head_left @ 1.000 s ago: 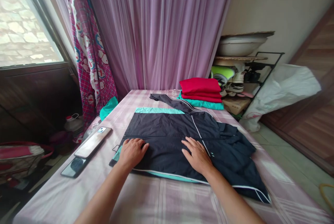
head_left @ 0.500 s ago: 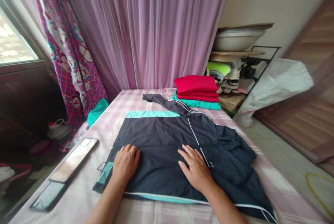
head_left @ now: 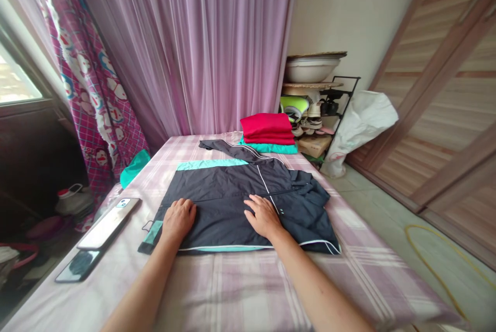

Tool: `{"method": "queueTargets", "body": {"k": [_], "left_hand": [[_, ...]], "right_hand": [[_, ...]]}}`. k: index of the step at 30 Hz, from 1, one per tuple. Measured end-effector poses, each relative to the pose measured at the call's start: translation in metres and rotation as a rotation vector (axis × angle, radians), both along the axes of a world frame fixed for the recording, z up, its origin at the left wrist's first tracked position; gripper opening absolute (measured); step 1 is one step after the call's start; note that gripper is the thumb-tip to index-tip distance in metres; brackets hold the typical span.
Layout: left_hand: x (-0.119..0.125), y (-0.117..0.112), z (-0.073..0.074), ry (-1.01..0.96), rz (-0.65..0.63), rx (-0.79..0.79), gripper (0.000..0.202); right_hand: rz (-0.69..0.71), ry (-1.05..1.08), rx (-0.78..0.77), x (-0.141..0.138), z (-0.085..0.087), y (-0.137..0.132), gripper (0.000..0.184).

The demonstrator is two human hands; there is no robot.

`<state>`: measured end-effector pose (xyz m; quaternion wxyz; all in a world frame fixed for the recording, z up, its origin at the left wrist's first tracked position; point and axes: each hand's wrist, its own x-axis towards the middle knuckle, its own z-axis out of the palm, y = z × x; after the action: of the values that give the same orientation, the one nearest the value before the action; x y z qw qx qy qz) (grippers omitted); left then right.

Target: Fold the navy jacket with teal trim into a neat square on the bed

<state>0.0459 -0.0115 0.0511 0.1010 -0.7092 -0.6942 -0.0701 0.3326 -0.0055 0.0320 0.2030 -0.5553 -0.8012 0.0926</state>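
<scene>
A dark navy zip jacket point(head_left: 220, 221) with white piping and turquoise trim lies spread on a checked cloth. One sleeve point(head_left: 228, 146) stretches toward the far left; the collar end lies bunched at the right. My left hand point(head_left: 179, 219) rests flat on the jacket near its turquoise-edged hem, fingers close together and holding nothing. Palm down, my right hand point(head_left: 264, 216) lies on the front panel beside the white stripe, its fingers spread. Beyond the jacket sits a stack of folded red clothes point(head_left: 266, 128) on a folded turquoise garment point(head_left: 271, 148).
Two phones, a light one point(head_left: 110, 224) and a dark one point(head_left: 76, 266), lie overlapping at the left. A purple curtain point(head_left: 194, 53) hangs behind the cloth-covered surface point(head_left: 232, 296). At the right stand a shoe rack point(head_left: 341, 110), a white bag point(head_left: 360, 120) and wooden doors point(head_left: 437, 110).
The view has shifted right and back, so the jacket, phones and stack appear smaller and further left. Both hands stay on the jacket in nearly the same places.
</scene>
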Motion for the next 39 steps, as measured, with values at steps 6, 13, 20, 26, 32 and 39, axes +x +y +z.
{"method": "queueTargets", "body": {"k": [6, 13, 20, 26, 32, 39], "left_hand": [[-0.008, 0.005, -0.009, -0.07, -0.039, 0.039, 0.031], [-0.015, 0.009, -0.018, -0.089, 0.001, 0.001, 0.031], [-0.008, 0.008, -0.009, -0.081, 0.005, -0.028, 0.032], [-0.002, 0.006, -0.004, -0.093, 0.011, -0.042, 0.033], [-0.004, 0.009, -0.009, -0.115, 0.026, -0.04, 0.035], [-0.003, 0.009, -0.008, -0.114, 0.028, -0.031, 0.037]], "right_hand": [[0.003, 0.035, -0.001, 0.001, -0.006, 0.001, 0.039], [-0.003, 0.059, -0.019, 0.002, -0.005, 0.0, 0.039], [0.008, 0.008, -0.008, 0.001, -0.005, 0.003, 0.04], [0.056, -0.142, -0.091, 0.016, 0.003, 0.001, 0.048], [-0.09, -0.208, -0.029, 0.101, -0.008, -0.005, 0.049], [-0.18, 0.077, -0.01, 0.133, -0.01, 0.007, 0.038]]}}
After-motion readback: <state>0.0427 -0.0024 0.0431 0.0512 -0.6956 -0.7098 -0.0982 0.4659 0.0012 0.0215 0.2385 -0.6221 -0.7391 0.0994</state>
